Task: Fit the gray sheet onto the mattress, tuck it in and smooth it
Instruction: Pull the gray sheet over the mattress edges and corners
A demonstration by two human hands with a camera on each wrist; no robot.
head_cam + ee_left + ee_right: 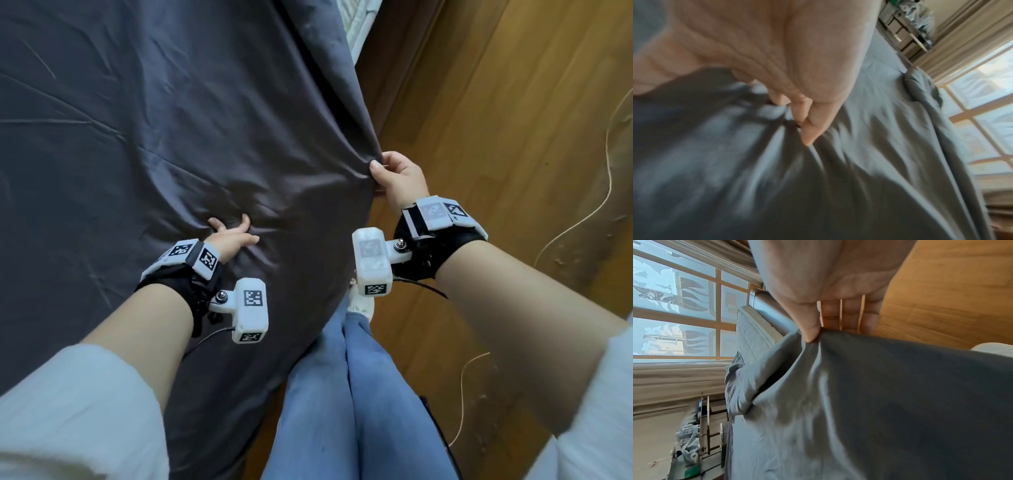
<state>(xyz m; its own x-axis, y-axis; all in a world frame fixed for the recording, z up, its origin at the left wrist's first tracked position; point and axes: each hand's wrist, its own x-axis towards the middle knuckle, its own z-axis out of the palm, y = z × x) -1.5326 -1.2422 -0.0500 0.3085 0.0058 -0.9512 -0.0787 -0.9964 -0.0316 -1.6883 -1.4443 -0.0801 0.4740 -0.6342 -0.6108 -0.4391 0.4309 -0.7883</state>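
Observation:
The gray sheet lies spread and creased over the mattress, whose white quilted side shows bare at the top. My left hand is down on the sheet near the bed's edge. Its fingers curl into a bunch of fabric, with the thumb tip against the cloth. My right hand pinches the sheet's side edge between thumb and fingers. It holds that edge out from the mattress side, so the cloth hangs in folds below it. The thumb lies on top and the fingers are behind.
Wooden floor runs along the right of the bed, with a thin cord lying on it. My legs in blue trousers stand against the bed's edge. A window, curtains and a cluttered shelf are beyond the bed.

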